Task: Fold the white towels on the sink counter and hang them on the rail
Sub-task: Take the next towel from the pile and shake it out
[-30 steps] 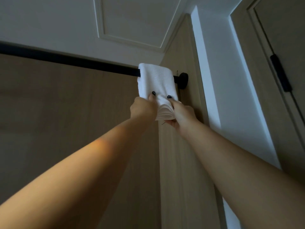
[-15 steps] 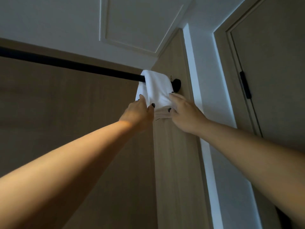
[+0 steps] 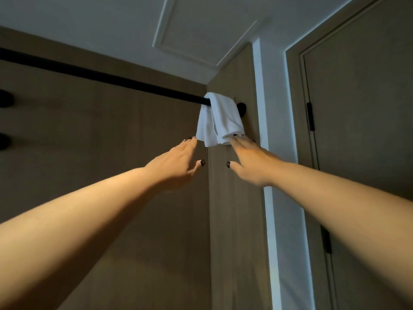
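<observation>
**Folded towel draped over the rail's far end**

The white towel hangs folded over the black rail, right at its right-hand end, just beside the round wall mount where the rod meets the wooden side panel. Its two hanging layers sit a little uneven, the left flap behind the right.

Both arms are stretched up toward it. The right hand has its fingers out straight, the tips touching the towel's lower right edge; it grips nothing. The left hand is also flat and spread, fingertips at the towel's lower left corner, though I can't tell whether they touch. Dark polish shows on the nails.

The rail runs leftward across a wooden back wall. To the right stands a white strip of wall, then a door with a dark hinge. A white panelled ceiling is overhead.
</observation>
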Demonstrator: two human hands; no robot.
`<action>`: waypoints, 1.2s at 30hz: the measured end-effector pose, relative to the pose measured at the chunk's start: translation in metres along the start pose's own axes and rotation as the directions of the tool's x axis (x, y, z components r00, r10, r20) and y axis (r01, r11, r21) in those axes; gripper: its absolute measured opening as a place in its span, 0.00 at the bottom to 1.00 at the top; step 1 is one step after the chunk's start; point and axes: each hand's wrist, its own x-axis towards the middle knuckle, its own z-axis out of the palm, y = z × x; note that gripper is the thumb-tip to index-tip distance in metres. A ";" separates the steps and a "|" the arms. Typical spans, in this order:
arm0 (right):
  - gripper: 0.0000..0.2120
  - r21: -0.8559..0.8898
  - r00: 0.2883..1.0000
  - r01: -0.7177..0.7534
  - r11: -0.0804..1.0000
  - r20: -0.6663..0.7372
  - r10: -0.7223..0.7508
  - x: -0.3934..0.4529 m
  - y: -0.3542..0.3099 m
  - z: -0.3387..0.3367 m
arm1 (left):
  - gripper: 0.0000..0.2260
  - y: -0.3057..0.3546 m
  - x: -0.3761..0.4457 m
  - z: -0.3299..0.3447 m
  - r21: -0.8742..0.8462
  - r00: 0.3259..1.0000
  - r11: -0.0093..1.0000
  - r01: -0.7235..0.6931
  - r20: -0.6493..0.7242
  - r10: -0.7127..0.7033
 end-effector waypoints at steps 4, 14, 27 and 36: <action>0.33 -0.039 0.998 0.035 0.999 0.045 -0.033 -0.025 -0.025 -0.012 | 0.34 -0.017 -0.045 -0.020 0.010 0.996 1.000 0.026 0.085 -0.027; 0.32 0.100 0.962 0.154 0.983 0.211 -0.172 -0.097 -0.107 0.008 | 0.35 -0.041 -0.174 -0.036 0.006 0.959 0.980 0.198 0.207 -0.195; 0.32 0.220 0.887 0.302 0.927 0.291 -0.358 -0.194 -0.247 0.039 | 0.34 -0.065 -0.362 -0.015 -0.003 0.891 0.948 0.320 0.340 -0.300; 0.32 0.369 0.899 0.263 0.891 0.241 -0.365 -0.204 -0.375 0.107 | 0.33 -0.153 -0.464 -0.042 -0.037 0.854 0.942 0.333 0.436 -0.285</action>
